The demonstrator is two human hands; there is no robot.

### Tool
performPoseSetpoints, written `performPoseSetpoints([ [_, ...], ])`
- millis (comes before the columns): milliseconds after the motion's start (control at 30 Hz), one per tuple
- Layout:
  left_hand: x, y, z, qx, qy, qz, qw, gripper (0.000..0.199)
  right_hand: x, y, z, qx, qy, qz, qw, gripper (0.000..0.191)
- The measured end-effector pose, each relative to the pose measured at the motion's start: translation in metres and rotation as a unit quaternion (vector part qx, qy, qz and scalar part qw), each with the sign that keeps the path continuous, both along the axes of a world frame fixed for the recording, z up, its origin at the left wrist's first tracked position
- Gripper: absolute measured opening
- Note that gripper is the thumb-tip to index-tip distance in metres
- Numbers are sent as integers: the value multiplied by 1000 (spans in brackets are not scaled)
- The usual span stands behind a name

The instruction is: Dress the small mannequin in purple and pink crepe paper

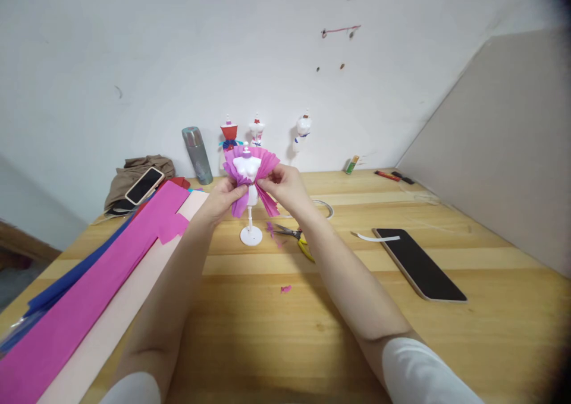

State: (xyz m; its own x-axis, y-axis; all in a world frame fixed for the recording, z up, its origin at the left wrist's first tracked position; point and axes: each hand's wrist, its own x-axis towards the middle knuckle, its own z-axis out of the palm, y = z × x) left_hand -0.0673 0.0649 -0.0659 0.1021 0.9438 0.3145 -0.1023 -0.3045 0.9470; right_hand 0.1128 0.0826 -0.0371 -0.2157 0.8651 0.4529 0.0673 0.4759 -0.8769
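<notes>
A small white dress form [247, 167] stands upright on its round base [250, 235] in front of me. Pleated pink-purple crepe paper [267, 165] fans out around its torso, and a purple band circles its neck. At the form's waist, my left hand [225, 196] pinches the gathered paper on the left side. Opposite it, my right hand [285, 185] pinches the paper on the right side. Scissors with yellow handles [304, 248] lie on the table, partly hidden under my right forearm. Pink paper scraps [286, 288] lie nearby.
Long pink paper [89, 309] and pale paper sheets cover the table's left side. A phone [145, 185] rests on brown cloth beside a grey flask [197, 155]. Several decorated forms [229, 132] stand by the wall. A black tablet [422, 266] lies right, a white strip across it.
</notes>
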Motion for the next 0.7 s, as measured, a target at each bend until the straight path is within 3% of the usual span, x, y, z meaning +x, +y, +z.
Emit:
performPoseSetpoints([
  [233, -2, 5, -5, 0, -38, -8, 999, 45, -1, -3, 2, -36, 11, 8, 999, 14],
  [700, 0, 8, -8, -2, -45, -18, 999, 49, -4, -5, 2, -18, 10, 37, 999, 17],
])
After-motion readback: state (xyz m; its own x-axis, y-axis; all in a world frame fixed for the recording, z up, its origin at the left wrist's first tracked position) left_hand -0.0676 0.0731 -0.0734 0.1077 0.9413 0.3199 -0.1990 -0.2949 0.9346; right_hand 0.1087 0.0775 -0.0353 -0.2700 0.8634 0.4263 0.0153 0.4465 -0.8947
